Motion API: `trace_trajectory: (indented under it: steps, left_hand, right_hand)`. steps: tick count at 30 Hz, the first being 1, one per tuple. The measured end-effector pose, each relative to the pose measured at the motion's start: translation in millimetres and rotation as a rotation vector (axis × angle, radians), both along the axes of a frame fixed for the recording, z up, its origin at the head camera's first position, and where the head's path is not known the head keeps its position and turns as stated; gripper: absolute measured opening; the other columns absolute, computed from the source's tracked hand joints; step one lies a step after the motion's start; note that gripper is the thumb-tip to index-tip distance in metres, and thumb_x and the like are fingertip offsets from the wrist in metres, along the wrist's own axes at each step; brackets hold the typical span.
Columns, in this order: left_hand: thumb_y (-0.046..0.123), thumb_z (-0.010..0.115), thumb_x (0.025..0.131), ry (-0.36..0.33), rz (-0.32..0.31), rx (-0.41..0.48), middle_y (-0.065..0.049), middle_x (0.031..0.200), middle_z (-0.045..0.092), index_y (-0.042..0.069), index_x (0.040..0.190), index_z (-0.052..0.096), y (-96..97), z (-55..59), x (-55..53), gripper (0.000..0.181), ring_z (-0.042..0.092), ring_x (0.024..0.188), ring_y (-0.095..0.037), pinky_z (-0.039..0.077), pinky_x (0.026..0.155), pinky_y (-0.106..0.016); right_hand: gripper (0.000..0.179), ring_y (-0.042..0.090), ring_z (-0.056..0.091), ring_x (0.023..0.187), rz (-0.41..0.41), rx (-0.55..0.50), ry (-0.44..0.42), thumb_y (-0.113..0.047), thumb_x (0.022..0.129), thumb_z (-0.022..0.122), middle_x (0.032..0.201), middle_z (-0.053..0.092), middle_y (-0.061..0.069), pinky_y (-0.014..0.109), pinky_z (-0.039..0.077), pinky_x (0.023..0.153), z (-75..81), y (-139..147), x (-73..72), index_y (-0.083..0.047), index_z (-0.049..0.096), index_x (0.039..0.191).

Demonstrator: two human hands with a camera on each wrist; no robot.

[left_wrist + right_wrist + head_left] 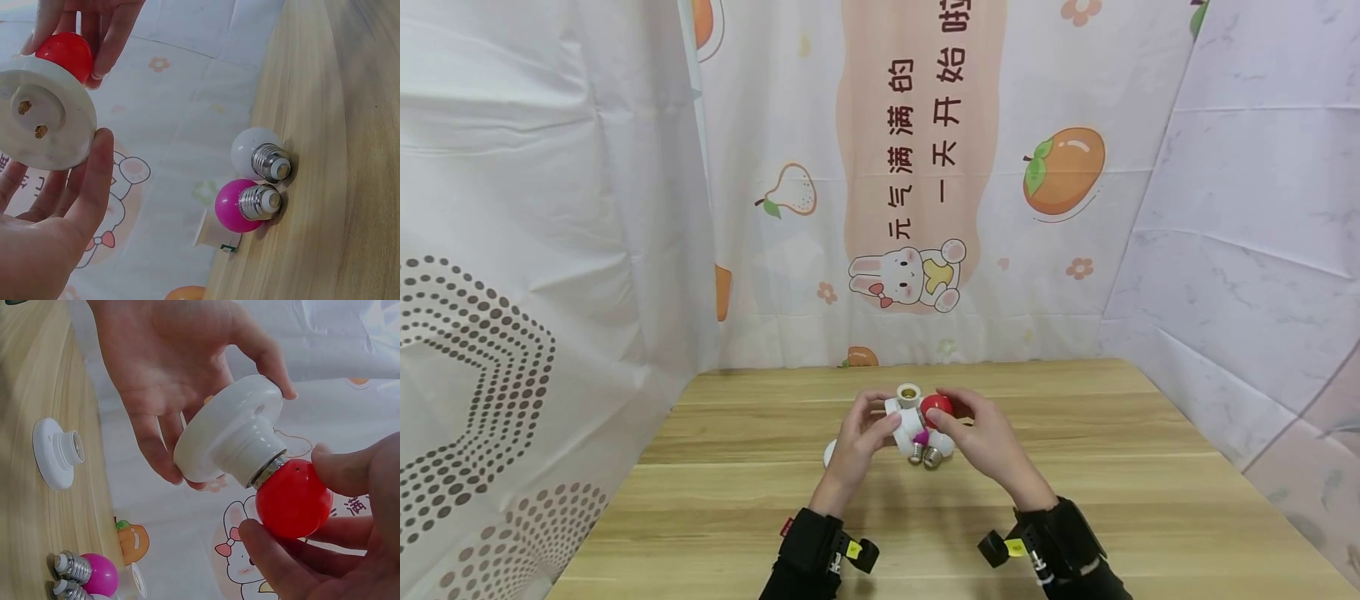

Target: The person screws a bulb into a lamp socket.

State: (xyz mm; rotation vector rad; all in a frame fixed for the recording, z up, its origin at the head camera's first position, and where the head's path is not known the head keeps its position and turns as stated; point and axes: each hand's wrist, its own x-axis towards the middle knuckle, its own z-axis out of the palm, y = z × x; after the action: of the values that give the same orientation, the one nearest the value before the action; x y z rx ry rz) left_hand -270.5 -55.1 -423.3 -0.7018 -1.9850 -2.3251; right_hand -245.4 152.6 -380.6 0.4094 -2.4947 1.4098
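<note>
My left hand [853, 437] holds a white round lamp socket [228, 434] by its base rim, lifted off the table. In the left wrist view the underside of that socket shows two brass-coloured screws. With fingers and thumb, my right hand [992, 437] grips a red light bulb [294, 500]. The bulb's metal screw end is partly inside the socket's mouth, with some thread showing. Below the hands, a pink bulb [232, 209] and a white bulb [251, 150] lie side by side on the table, metal ends toward me.
A second white lamp socket [56, 453] stands on the wooden table [760, 500] at the left, partly hidden behind my left hand in the head view. Another socket [908, 394] stands beyond the bulbs. Printed curtains [775, 275] surround the table's back and sides.
</note>
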Motion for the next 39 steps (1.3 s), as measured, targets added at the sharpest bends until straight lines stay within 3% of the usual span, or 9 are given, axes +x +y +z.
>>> trace_trajectory:
  steps: [9,16,22,30,39]
  left_hand:
    - [0.020,0.062,0.099,-0.001,0.038,0.030,-0.020,0.124,0.049,0.002,0.128,0.045,0.7,1.1,0.5,0.038,0.060,0.106,-0.023,0.055,0.090,-0.047]
    - [0.017,0.062,0.098,0.007,0.078,0.067,-0.014,0.118,0.048,0.001,0.126,0.043,1.3,0.6,0.3,0.038,0.060,0.107,-0.023,0.056,0.091,-0.040]
    - [0.016,0.063,0.098,0.015,0.094,0.076,-0.014,0.117,0.048,0.001,0.125,0.043,2.8,0.2,0.9,0.037,0.060,0.111,-0.024,0.055,0.093,-0.037]
    - [0.020,0.065,0.098,0.004,0.103,0.003,-0.015,0.122,0.048,-0.001,0.126,0.043,4.3,-0.3,0.1,0.041,0.059,0.118,-0.029,0.052,0.097,-0.034]
    - [0.023,0.068,0.096,-0.014,0.081,-0.056,-0.019,0.127,0.052,-0.005,0.129,0.044,1.2,-0.6,-0.6,0.049,0.059,0.117,-0.027,0.050,0.096,-0.036]
  right_hand:
    - [0.065,0.025,0.067,0.102,0.009,0.012,-0.040,-0.039,0.094,0.073,0.112,0.071,0.010,0.042,0.056,0.083,-3.7,0.1,-3.7,0.000,0.053,0.143]
    - [0.045,0.031,0.066,0.106,0.204,0.087,-0.095,-0.038,0.097,0.068,0.117,0.071,0.012,0.049,0.056,0.085,-14.5,0.7,-8.1,-0.003,0.068,0.125]
    - [0.047,0.029,0.065,0.113,0.321,-0.039,-0.185,-0.036,0.098,0.067,0.125,0.070,0.010,0.046,0.053,0.090,-21.0,-0.8,-11.5,-0.005,0.065,0.134]
    - [0.040,0.026,0.067,0.108,0.283,-0.171,-0.230,-0.031,0.094,0.074,0.113,0.073,0.009,0.045,0.052,0.089,-19.5,-2.6,-11.5,-0.004,0.070,0.123]
    - [0.048,0.030,0.064,0.112,0.291,-0.200,-0.245,-0.027,0.092,0.075,0.123,0.069,0.014,0.039,0.052,0.087,-17.4,-1.5,-9.9,0.002,0.065,0.130]
